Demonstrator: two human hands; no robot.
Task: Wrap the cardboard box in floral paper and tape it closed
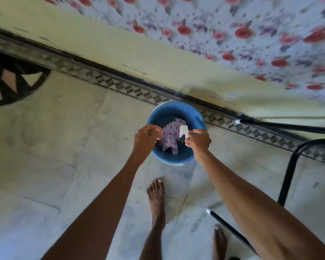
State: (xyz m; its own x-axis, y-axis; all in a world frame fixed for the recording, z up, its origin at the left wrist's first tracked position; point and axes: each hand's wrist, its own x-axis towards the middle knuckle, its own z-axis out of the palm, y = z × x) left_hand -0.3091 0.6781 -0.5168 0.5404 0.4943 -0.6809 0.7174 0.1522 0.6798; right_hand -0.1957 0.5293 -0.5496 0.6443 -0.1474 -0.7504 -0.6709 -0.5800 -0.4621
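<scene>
Head view, looking straight down at a pale tiled floor (45, 147). At centre we see a blue bucket (176, 156) standing on the floor, w/ scraps of floral paper (169, 136) lying inside it; the scraps are white w/ red blooms. Both bare forearms reach in from 6 o'clock, hands over the bucket's mouth.

Left hand (146, 136), at 9 o'clock of the bucket: grip curled nearly into a fist, fingertips pinched; we cannot tell what, if anything, it pinches. Right hand (198, 140), at 3 o'clock of the bucket: grip closed, thumb and fingers pinching a small white piece (183, 131), prob. tape or paper, blurred. The two hands are near each other but apart.

Two bare feet (156, 199) stand on the floor at 6 o'clock of the bucket. A black metal frame w/ white-tipped legs (289, 173) sits at 3–4 o'clock. A dark patterned border strip (120, 87) runs diagonally across the floor behind the bucket, approx. 10 to 4 o'clock. A floral cloth (251, 34) fills the 1 o'clock corner. The cardboard box is not in view.
</scene>
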